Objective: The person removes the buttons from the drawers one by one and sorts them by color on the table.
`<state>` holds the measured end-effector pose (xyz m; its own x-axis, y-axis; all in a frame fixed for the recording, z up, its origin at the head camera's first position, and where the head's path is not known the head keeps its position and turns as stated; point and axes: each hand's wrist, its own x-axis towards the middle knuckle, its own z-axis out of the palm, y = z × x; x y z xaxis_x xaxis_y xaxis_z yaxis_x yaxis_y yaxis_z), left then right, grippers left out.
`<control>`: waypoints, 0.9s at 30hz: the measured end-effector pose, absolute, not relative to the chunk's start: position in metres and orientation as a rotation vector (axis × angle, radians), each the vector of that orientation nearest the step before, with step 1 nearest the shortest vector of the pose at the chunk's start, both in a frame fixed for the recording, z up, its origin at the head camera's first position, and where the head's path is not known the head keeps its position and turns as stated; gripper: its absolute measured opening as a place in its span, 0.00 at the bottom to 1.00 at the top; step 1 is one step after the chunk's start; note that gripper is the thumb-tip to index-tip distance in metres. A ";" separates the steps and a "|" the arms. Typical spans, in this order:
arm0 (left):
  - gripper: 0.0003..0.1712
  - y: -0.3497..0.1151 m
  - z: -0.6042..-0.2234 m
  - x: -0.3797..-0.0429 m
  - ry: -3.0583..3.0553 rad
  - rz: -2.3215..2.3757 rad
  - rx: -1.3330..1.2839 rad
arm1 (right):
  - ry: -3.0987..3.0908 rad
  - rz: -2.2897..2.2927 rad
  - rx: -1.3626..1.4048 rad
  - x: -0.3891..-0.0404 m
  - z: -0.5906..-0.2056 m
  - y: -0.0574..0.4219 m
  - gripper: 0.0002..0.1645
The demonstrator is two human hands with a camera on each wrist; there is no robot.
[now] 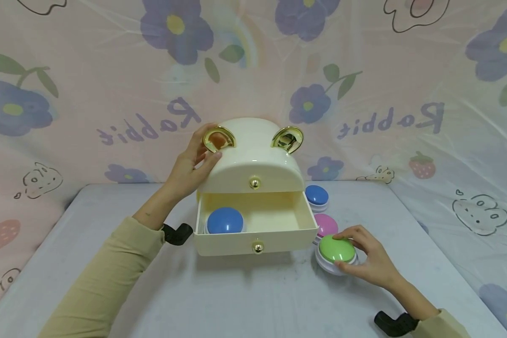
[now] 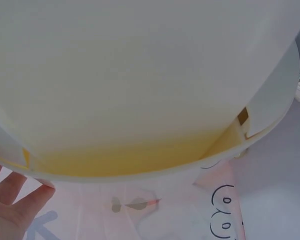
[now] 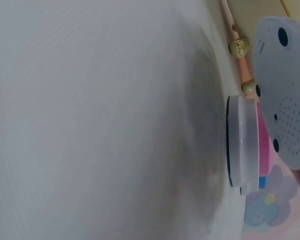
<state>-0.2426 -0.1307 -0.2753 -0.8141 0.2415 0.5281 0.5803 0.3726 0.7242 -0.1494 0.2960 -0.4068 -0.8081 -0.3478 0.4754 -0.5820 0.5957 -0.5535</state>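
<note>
A cream drawer box (image 1: pixel 253 169) with two gold ears stands mid-table, its lower drawer (image 1: pixel 228 245) pulled out. My left hand (image 1: pixel 190 164) grips the left gold ear (image 1: pixel 218 139), thumb in front and fingers behind. Inside the drawer, at its left, lies a blue push button (image 1: pixel 225 220). With thumb and fingers my right hand (image 1: pixel 373 260) holds a green push button (image 1: pixel 337 249) by its sides, right of the drawer. Its white underside (image 3: pixel 285 100), with dark feet and small holes, faces the right wrist camera, raised off the table.
Beside the box on the right sit a pink push button (image 1: pixel 326 224) and, farther back, another blue push button (image 1: pixel 317 193). The white table (image 1: pixel 160 291) meets a patterned cloth (image 1: pixel 253 84) behind. Black wrist cameras (image 1: pixel 178 234) jut out at both wrists.
</note>
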 end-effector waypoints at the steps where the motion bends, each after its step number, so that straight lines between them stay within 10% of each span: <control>1: 0.34 -0.131 -0.275 -0.243 -2.306 -1.419 -0.719 | -2.518 1.029 0.753 -0.149 -0.407 0.296 0.34; 27: 0.34 -0.131 -0.276 -0.243 -2.290 -1.445 -0.735 | -2.687 1.048 0.829 -0.153 -0.419 0.302 0.32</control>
<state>-0.2432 -0.1310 -0.2759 -0.8106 0.2461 0.5313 0.5855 0.3510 0.7307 -0.1532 0.3025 -0.4187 -0.8383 -0.4435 0.3173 -0.5412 0.6056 -0.5834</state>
